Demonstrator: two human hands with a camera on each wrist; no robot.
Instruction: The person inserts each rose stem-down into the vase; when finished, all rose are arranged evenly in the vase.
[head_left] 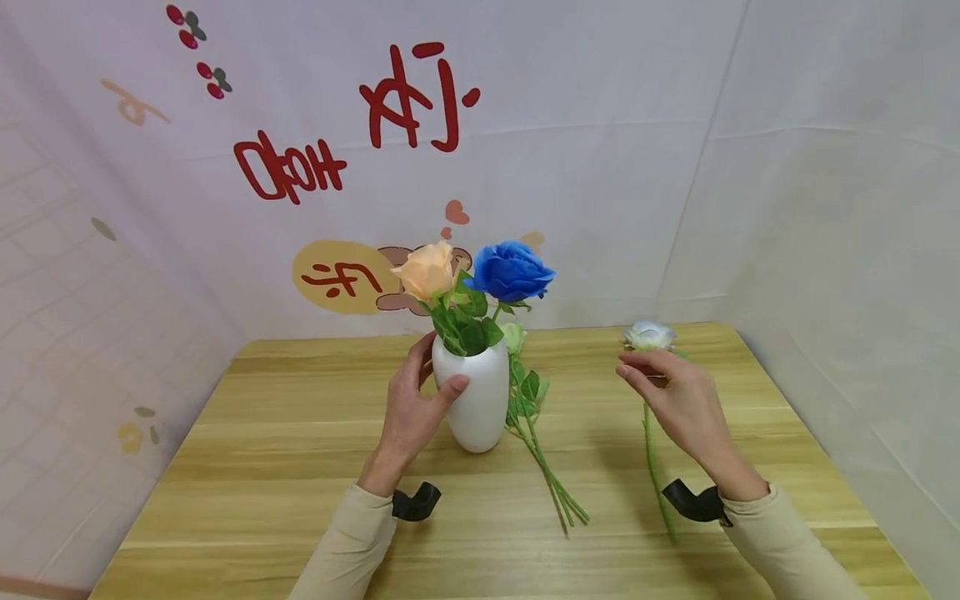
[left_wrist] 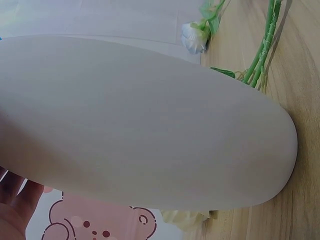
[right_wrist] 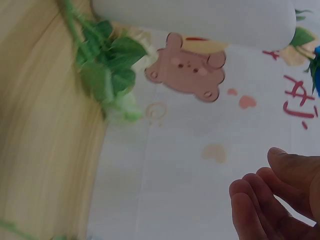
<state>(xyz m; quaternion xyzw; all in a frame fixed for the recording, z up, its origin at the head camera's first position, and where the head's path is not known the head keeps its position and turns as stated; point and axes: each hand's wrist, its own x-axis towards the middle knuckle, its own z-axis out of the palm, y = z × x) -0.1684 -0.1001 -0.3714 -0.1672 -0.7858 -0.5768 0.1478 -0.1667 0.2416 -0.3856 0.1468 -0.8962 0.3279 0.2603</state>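
My left hand [head_left: 414, 404] grips the side of a white vase [head_left: 472, 404] that stands upright on the table, thumb on the near face. In the left wrist view the vase [left_wrist: 150, 125] covers most of the picture, with fingers [left_wrist: 25, 202] showing at its lower left. A peach rose [head_left: 427, 271] and a blue rose [head_left: 512, 271] rise from the vase's mouth. My right hand [head_left: 682, 408] hovers over a pale bluish-white flower [head_left: 649, 335] lying at the right. In the right wrist view that hand [right_wrist: 275, 200] has loosely bent fingers and nothing between them.
Beside the vase, flowers with crossed green stems [head_left: 551, 479] and a pale bloom [head_left: 513, 336] lie on the wooden table [head_left: 300, 467]. Behind the table hangs a white backdrop [head_left: 600, 167] with red characters and a cartoon bear [right_wrist: 190, 67].
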